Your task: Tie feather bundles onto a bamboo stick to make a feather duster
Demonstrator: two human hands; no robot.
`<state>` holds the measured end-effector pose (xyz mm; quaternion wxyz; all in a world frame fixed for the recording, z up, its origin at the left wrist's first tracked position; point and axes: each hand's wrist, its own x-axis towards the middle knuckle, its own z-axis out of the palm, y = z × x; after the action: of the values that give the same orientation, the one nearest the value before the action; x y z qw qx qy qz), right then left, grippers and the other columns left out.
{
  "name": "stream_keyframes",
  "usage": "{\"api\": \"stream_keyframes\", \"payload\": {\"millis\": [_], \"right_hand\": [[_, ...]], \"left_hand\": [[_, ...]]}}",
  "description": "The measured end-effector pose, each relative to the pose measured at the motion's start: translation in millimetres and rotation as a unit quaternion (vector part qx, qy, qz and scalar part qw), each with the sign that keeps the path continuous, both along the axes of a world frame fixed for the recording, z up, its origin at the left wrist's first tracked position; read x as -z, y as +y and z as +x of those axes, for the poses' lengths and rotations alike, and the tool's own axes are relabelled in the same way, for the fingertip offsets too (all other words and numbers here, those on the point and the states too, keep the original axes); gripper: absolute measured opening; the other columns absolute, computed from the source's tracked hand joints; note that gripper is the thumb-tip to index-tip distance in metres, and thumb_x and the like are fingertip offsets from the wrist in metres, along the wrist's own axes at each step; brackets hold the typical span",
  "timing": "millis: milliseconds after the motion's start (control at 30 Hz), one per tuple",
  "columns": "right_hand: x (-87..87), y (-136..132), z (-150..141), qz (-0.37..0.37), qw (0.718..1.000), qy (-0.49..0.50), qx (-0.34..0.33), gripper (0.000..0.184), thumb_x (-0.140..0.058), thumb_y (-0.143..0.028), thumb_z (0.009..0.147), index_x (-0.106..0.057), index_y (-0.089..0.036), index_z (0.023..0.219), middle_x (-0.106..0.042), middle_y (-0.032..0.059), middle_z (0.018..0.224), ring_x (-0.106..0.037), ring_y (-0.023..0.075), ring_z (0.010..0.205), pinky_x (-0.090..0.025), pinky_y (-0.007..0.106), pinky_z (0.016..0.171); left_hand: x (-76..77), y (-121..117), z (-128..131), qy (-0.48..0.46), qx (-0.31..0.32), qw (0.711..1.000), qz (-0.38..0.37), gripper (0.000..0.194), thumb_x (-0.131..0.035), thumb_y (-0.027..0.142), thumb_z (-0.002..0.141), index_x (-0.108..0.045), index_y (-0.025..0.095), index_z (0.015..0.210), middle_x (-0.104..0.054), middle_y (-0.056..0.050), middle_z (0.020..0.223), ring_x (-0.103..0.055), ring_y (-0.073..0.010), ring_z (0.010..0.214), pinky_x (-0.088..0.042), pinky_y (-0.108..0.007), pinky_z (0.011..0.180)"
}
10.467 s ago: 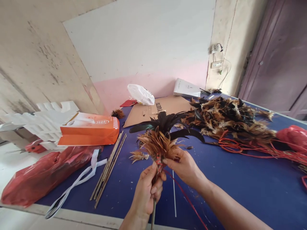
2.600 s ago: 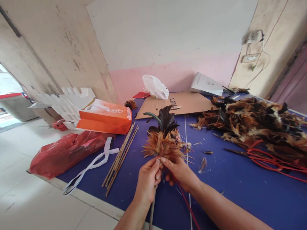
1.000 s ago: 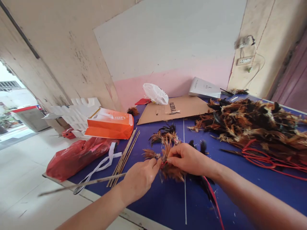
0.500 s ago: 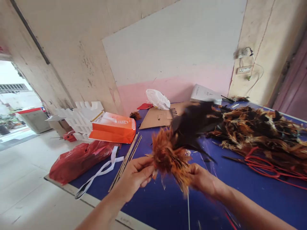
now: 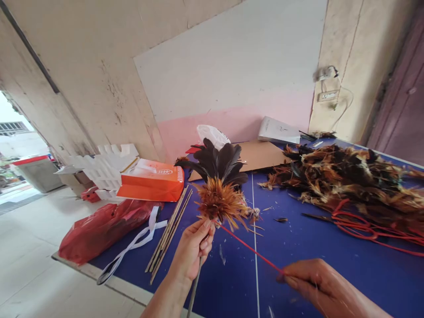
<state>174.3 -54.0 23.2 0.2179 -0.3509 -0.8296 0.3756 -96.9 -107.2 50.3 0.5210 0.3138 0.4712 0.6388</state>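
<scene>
The right hand (image 5: 319, 282) has moved away from the feathers (image 5: 217, 201) — red cord (image 5: 251, 248) taut.

toward my blue table's (image 5: 331, 247) far edge i see cardboard (image 5: 261, 155), a white plastic bag (image 5: 212, 134) and a pale box (image 5: 280, 130); an orange bag (image 5: 149, 187) lies by the left edge, a red plastic bag (image 5: 102, 227) at the near left corner.

Black feathers (image 5: 220, 164) look smooth, sticks (image 5: 164, 236) matt wood, the red cord (image 5: 251, 249) perhaps plastic.
</scene>
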Motion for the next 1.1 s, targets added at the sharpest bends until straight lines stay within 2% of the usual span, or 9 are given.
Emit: {"api": "stream_keyframes", "payload": {"millis": [133,233,333,400,467,533,667,867,1100], "right_hand": [[-26.1,15.7,7.5,0.046,0.998,-0.044,0.007,0.03,-0.061,-0.034,0.068,-0.069,-0.021,0.095,-0.065,0.0065,0.1,-0.057,0.025,0.094,-0.044,0.029,0.08],[-45.8,26.2,-13.0,-0.036,0.998,0.038,-0.016,0.054,-0.065,-0.037,0.066,-0.057,-0.021,0.117,-0.055,0.0079,0.12,-0.05,0.0281,0.108,-0.04,0.036,0.09],[-44.8,25.5,-52.6,-0.129,0.965,0.213,-0.078,0.04,-0.054,-0.041,0.076,-0.059,-0.018,0.109,-0.064,0.0066,0.101,-0.057,0.0237,0.096,-0.044,0.034,0.083],[-32.8,22.1,-78.1,-0.176,0.952,0.243,-0.057,0.035,-0.055,-0.041,0.076,-0.059,-0.017,0.101,-0.064,0.0044,0.083,-0.06,0.0174,0.069,-0.048,0.028,0.06],[-18.2,19.9,-95.2,-0.198,0.951,0.238,-0.011,0.027,-0.051,-0.04,0.078,-0.058,-0.016,0.087,-0.057,-0.001,0.061,-0.048,0.0098,0.043,-0.038,0.021,0.041],[-6.8,20.2,-102.7,-0.158,0.957,0.243,0.023,0.021,-0.048,-0.035,0.079,-0.057,-0.016,0.076,-0.048,-0.0039,0.052,-0.039,0.0075,0.039,-0.031,0.02,0.039],[2.3,21.8,-100.8,-0.002,0.97,0.24,0.046,0.02,-0.045,-0.028,0.079,-0.06,-0.018,0.069,-0.054,-0.0004,0.056,-0.047,0.0118,0.052,-0.035,0.022,0.05],[3.4,11.5,-95.1,0.177,0.978,0.096,0.06,0.027,-0.038,-0.025,0.084,-0.052,-0.018,0.061,-0.051,0.0002,0.053,-0.042,0.0104,0.048,-0.029,0.022,0.049],[-1.4,7.9,-88.8,0.184,0.977,0.099,0.042,0.028,-0.037,-0.025,0.086,-0.046,-0.017,0.06,-0.043,-0.002,0.052,-0.034,0.0089,0.048,-0.027,0.021,0.048]], "left_hand": [[5.6,8.8,7.4,0.008,0.0,1.0,0.006,0.029,-0.064,0.038,0.07,-0.053,0.012,0.062,-0.035,0.008,0.043,-0.018,0.0011,0.034,-0.008,-0.014,0.034],[8.0,13.1,20.5,0.024,0.005,1.0,0.01,0.028,-0.062,0.038,0.071,-0.053,0.013,0.062,-0.035,0.008,0.043,-0.019,0.0005,0.034,-0.008,-0.015,0.034],[8.5,14.6,34.8,0.038,0.01,0.999,0.014,0.029,-0.061,0.039,0.073,-0.051,0.014,0.061,-0.033,0.008,0.041,-0.019,-0.0005,0.033,-0.009,-0.015,0.034],[8.6,14.7,41.4,0.045,0.003,0.999,0.016,0.029,-0.061,0.039,0.072,-0.051,0.014,0.06,-0.033,0.008,0.042,-0.02,-0.0009,0.034,-0.01,-0.015,0.034],[9.2,14.7,44.8,0.053,-0.001,0.998,0.019,0.028,-0.062,0.038,0.071,-0.051,0.014,0.062,-0.034,0.008,0.043,-0.022,-0.001,0.035,-0.011,-0.015,0.034],[11.1,15.2,45.9,0.056,0.002,0.998,0.022,0.027,-0.063,0.037,0.071,-0.052,0.013,0.063,-0.036,0.008,0.045,-0.023,-0.0012,0.037,-0.012,-0.015,0.035],[18.3,19.7,47.4,0.059,0.0,0.998,0.025,0.025,-0.063,0.035,0.071,-0.053,0.013,0.066,-0.036,0.007,0.045,-0.024,-0.0021,0.038,-0.012,-0.016,0.036],[30.5,29.1,51.8,0.057,-0.018,0.998,0.03,0.023,-0.062,0.033,0.071,-0.053,0.014,0.063,-0.031,0.009,0.043,-0.021,-0.003,0.038,-0.012,-0.017,0.037],[36.3,28.3,53.7,0.073,-0.034,0.996,0.03,0.021,-0.062,0.033,0.07,-0.056,0.014,0.065,-0.031,0.009,0.043,-0.023,-0.004,0.039,-0.014,-0.018,0.038]]}}
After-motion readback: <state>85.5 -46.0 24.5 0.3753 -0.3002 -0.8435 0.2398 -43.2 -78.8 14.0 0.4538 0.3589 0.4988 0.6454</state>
